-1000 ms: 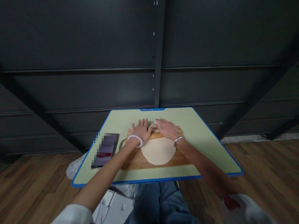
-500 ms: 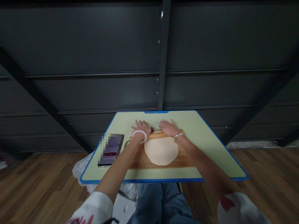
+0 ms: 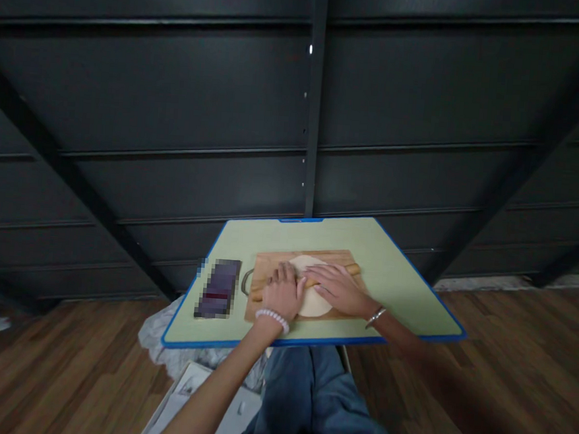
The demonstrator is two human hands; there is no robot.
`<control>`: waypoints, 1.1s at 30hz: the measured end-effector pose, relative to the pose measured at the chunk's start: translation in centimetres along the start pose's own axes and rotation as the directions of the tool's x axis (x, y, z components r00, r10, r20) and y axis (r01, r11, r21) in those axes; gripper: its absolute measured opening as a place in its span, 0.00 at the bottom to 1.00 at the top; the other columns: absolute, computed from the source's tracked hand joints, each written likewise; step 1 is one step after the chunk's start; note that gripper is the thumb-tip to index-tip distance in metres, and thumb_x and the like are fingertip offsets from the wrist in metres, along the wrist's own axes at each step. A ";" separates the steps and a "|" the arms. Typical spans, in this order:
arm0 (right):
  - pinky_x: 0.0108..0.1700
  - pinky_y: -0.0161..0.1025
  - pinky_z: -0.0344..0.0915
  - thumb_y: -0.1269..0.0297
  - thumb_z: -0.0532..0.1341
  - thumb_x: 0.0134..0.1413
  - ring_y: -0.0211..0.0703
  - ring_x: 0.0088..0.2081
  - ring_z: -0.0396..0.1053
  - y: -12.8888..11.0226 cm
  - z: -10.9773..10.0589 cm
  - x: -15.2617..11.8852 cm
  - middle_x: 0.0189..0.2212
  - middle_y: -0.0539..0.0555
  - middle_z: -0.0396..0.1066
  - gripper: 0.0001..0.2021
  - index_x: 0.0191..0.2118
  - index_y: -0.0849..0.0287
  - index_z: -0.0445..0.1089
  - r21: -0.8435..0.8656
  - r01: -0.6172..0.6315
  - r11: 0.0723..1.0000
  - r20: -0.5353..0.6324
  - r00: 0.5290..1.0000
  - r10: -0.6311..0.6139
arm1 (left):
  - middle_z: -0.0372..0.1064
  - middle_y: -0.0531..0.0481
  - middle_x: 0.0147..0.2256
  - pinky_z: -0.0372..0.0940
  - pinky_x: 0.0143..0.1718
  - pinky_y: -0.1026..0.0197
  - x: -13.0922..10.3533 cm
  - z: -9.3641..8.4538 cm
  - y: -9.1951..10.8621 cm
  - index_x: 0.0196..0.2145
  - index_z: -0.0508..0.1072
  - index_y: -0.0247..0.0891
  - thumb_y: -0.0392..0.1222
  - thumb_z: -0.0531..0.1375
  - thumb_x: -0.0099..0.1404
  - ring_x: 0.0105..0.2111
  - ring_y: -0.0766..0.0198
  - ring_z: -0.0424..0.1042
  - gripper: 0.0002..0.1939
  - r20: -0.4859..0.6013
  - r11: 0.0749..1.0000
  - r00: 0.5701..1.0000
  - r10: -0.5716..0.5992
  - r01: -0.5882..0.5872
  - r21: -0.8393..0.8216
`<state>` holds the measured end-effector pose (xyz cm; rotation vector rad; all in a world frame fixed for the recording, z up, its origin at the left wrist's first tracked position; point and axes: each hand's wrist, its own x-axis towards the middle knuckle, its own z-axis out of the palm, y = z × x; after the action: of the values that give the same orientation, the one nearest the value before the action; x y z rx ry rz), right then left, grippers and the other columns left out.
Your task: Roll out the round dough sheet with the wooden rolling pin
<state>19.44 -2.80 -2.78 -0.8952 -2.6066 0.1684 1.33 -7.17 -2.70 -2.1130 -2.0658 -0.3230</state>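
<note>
A flat round sheet of pale dough (image 3: 315,303) lies on a wooden board (image 3: 266,262) with a metal handle at its left end. Across the dough rests a wooden rolling pin (image 3: 353,269), its ends showing left and right. My left hand (image 3: 284,293) lies open on the pin's left part, fingers spread forward. Flat over the right part is my right hand (image 3: 339,288), fingers stretched to the left and apart. The hands nearly meet at the middle, covering much of the pin and some dough.
The board sits on a pale green table (image 3: 395,271) with a blue rim. A phone-like device (image 3: 219,288), partly pixelated, lies at the left. Dark metal panels (image 3: 219,93) stand behind. Below are a white box (image 3: 236,411), crumpled plastic (image 3: 162,330) and my legs.
Both hands and the rolling pin have come back toward me, from the board's far edge to across the middle of the dough. The pin now slants, and the dough's far edge shows.
</note>
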 end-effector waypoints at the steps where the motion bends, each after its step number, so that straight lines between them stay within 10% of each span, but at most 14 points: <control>1: 0.64 0.52 0.43 0.59 0.46 0.65 0.44 0.62 0.53 -0.5 0.0 -0.8 0.60 0.53 0.61 0.21 0.61 0.52 0.59 0.020 -0.006 1.000 -0.006 1.000 0.007 | 0.58 0.29 0.58 0.64 0.50 0.52 -1.2 -0.1 0.3 0.59 0.59 0.23 0.52 0.42 0.71 0.53 0.49 0.66 0.31 -0.006 1.000 1.000 0.024 -0.024 0.006; 10: 0.65 0.55 0.34 0.56 0.42 0.67 0.43 0.64 0.49 -1.7 -1.6 -2.6 0.62 0.53 0.57 0.22 0.61 0.50 0.59 0.205 -0.068 0.976 0.089 0.995 0.051 | 0.54 0.27 0.60 0.60 0.56 0.46 -8.8 -0.1 4.1 0.60 0.57 0.22 0.36 0.52 0.64 0.60 0.44 0.56 0.28 -0.171 0.986 0.972 0.161 -0.166 -0.011; 33: 0.64 0.46 0.46 0.65 0.48 0.65 0.40 0.62 0.52 -4.3 4.3 10.6 0.55 0.54 0.67 0.17 0.51 0.58 0.69 0.012 0.282 0.959 0.061 0.957 -0.282 | 0.60 0.23 0.56 0.56 0.58 0.49 -6.4 -0.4 -2.0 0.57 0.60 0.17 0.41 0.51 0.67 0.58 0.46 0.61 0.27 -0.072 0.998 0.997 -0.005 0.009 0.055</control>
<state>7.64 0.34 -2.38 -0.5137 -2.7551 0.1240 -0.82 -13.34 -4.09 -2.0317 -2.0190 -0.3338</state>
